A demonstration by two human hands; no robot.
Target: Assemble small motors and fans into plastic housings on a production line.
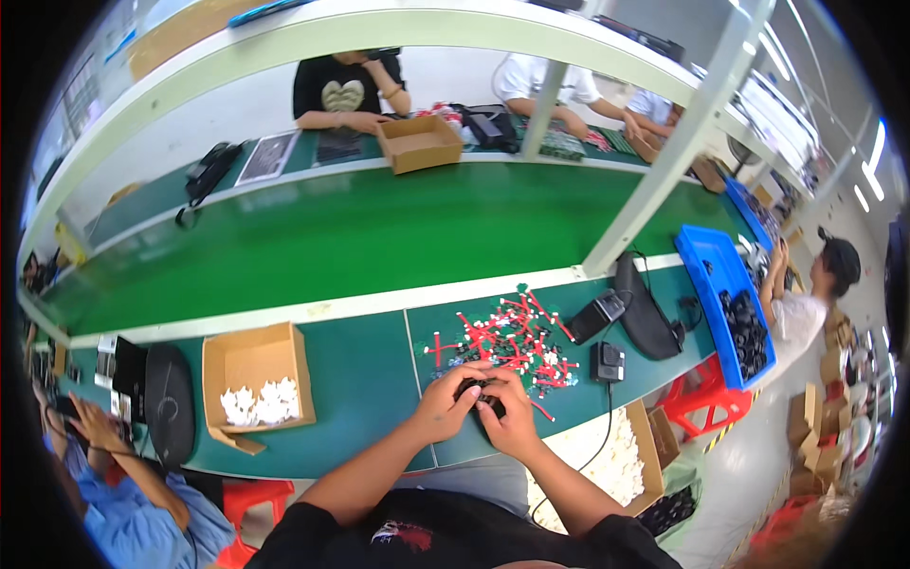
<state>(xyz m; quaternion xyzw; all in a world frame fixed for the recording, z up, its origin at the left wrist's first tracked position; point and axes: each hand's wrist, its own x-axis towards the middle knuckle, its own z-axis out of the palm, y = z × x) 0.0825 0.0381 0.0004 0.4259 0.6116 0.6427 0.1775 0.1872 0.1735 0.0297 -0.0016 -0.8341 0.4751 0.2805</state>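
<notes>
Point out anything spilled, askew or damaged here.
Red pieces lie in a jumbled scatter beyond the hands, loose on the green table, which looks untidy against the white pieces kept in a cardboard box. That box's near flap sticks out crookedly. No clear damage shows.

I face a long green surface (360, 228) across mid-frame, a pale overhead beam (455, 21) arching along the top; bright tubes (873, 182) glow upper right, and a red stool (697, 405) stands on grey floor (751, 453) lower right.
</notes>
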